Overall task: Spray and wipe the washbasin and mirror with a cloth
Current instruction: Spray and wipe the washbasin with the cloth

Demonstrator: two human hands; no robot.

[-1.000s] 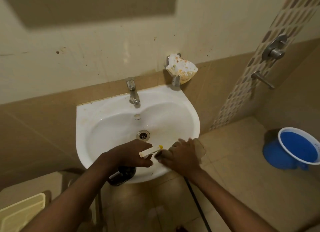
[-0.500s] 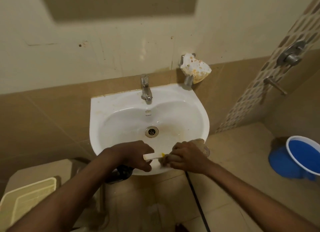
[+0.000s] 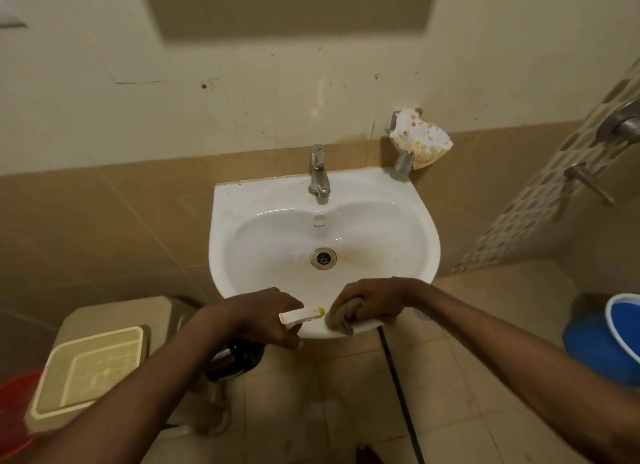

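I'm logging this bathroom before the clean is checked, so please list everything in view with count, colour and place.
White ceramic washbasin: 1, white, wall-mounted, centre.
Chrome tap: 1, silver, basin's back rim.
Round metal drain: 1, silver, bowl bottom.
Stained white soap holder: 1, white-orange, wall, right of tap.
Dark spray bottle with cream nozzle: 1, dark, at the basin's front rim.
Brown cloth: 1, brown, on the front rim.
Cream plastic tray: 1, lower left.
Blue plastic bucket: 1, floor, right edge.
Shower fittings: silver, right wall.
Left hand: holds the spray bottle.
Right hand: grips the cloth.
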